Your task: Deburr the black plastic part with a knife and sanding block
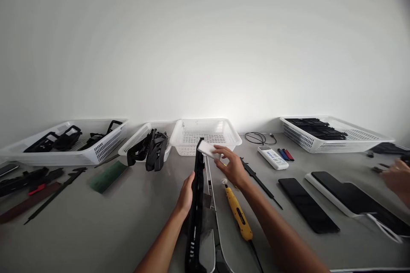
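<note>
A long black plastic part (pixel 196 217) stands on edge in front of me, with my left hand (pixel 185 196) gripping its left side. Near its far end, my right hand (pixel 231 165) holds a small white piece (pixel 207 150) between thumb and fingers, against or very close to the part's top. Metal-edged pieces lie just right of the black part; their exact shape is unclear. A yellow corded tool (pixel 238 215) rests on the table below my right hand.
White baskets (pixel 187 150) line the wall, some with black parts. Calipers (pixel 261 183), a black phone (pixel 307 204) and a white meter (pixel 273 157) lie rightward. A green sheet (pixel 108 177) lies left. Another person's hand (pixel 397 179) is at the right edge.
</note>
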A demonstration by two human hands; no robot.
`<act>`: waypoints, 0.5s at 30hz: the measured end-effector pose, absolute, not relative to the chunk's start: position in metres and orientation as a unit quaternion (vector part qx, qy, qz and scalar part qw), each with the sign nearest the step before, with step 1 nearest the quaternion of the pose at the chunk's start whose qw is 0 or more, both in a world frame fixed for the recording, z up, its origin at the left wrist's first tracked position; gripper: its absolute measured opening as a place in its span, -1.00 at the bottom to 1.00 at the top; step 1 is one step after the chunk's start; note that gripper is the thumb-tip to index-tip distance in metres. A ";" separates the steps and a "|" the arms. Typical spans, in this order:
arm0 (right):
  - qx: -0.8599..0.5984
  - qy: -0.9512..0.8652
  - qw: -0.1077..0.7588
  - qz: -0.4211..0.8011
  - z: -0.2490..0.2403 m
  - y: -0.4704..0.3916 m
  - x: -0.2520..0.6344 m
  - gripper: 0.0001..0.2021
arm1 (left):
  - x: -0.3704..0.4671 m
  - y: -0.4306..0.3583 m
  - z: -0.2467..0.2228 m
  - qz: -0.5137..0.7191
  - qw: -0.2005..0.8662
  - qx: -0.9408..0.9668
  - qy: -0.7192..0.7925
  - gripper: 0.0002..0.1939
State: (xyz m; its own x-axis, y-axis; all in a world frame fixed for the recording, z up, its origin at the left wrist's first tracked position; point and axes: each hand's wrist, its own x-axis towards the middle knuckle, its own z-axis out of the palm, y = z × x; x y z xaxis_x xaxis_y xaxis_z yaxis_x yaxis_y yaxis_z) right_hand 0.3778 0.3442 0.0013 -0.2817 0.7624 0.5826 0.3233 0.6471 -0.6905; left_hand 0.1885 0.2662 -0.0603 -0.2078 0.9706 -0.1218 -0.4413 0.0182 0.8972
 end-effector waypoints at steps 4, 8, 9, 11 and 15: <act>-0.358 -0.771 0.487 0.200 -0.026 0.358 0.376 -0.72 | 0.184 0.258 -0.055 0.585 0.568 0.355 0.458 -0.41; -0.359 -0.766 0.502 0.182 -0.043 0.357 0.375 -0.68 | 0.179 0.266 -0.032 0.498 0.595 0.449 0.442 -0.31; -0.363 -0.762 0.507 0.177 -0.045 0.356 0.375 -0.68 | 0.178 0.271 -0.027 0.482 0.593 0.468 0.444 -0.30; -0.369 -0.757 0.512 0.170 -0.046 0.354 0.373 -0.67 | 0.176 0.282 -0.020 0.472 0.575 0.504 0.439 -0.36; -0.356 -0.767 0.512 0.151 -0.048 0.352 0.369 -0.66 | 0.172 0.299 -0.029 0.460 0.571 0.524 0.432 -0.49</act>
State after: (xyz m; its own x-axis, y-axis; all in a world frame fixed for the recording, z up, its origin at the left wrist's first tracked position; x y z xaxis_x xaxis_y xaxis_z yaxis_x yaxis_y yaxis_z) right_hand 0.3686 0.3516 -0.0480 -0.2231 0.7003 0.6780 0.3919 0.7013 -0.5954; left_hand 0.1721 0.2990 -0.0293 0.2028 0.9792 -0.0119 -0.0723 0.0271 0.9970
